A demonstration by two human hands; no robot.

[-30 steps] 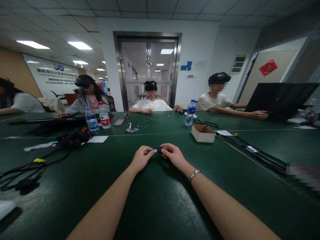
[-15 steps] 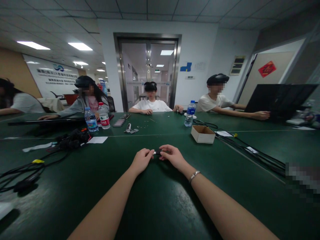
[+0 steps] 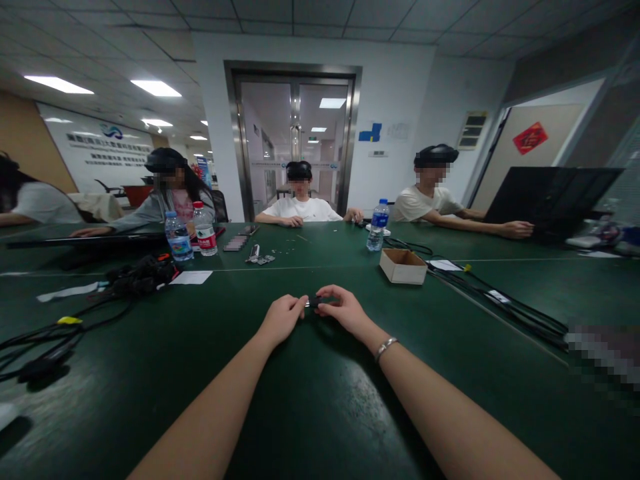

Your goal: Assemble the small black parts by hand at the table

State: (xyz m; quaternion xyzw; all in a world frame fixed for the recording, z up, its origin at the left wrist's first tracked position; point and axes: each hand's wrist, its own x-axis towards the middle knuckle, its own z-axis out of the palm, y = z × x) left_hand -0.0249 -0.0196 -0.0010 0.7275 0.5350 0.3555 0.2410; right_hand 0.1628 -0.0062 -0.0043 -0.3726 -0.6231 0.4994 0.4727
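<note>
A small black piece with a silver metal end (image 3: 314, 302), shaped much like a USB stick, is held between my two hands above the green table (image 3: 310, 400). My left hand (image 3: 284, 319) pinches its silver end between thumb and fingertips. On the other side, my right hand (image 3: 345, 310) has its thumb and fingers closed at the black end, with a silver bracelet (image 3: 386, 349) at the wrist. The fingertips cover both ends of the piece, and its exact kind is too small to make out.
An open cardboard box (image 3: 403, 268) and a water bottle (image 3: 379, 225) stand ahead on the right, beside black cables (image 3: 480, 287). Two more bottles (image 3: 179, 237), paper (image 3: 191, 277) and tangled cables (image 3: 143, 275) lie left. Several people sit around the table.
The view has shifted slightly. More of the black piece shows between my hands, as my right fingertips sit a little farther from my left ones.
</note>
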